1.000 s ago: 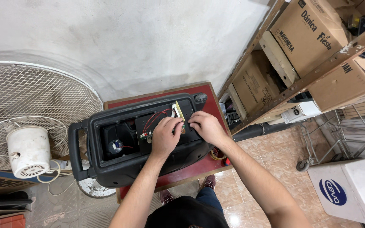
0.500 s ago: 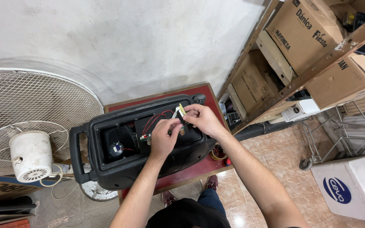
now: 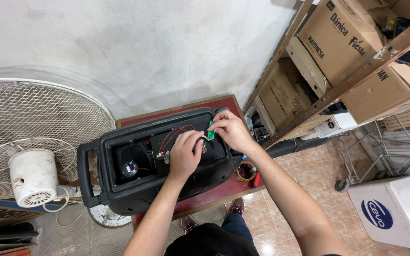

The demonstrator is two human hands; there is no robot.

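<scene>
Green circuit board point(image 3: 210, 130) (small) pinched under right hand point(image 3: 228, 131), beside left hand point(image 3: 186, 152).

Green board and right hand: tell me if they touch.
Touching. The head view shows the right hand pinching the green board at its fingertips, no gap visible.

Black speaker cabinet point(image 3: 134, 189) on red table point(image 3: 214, 189)
</scene>
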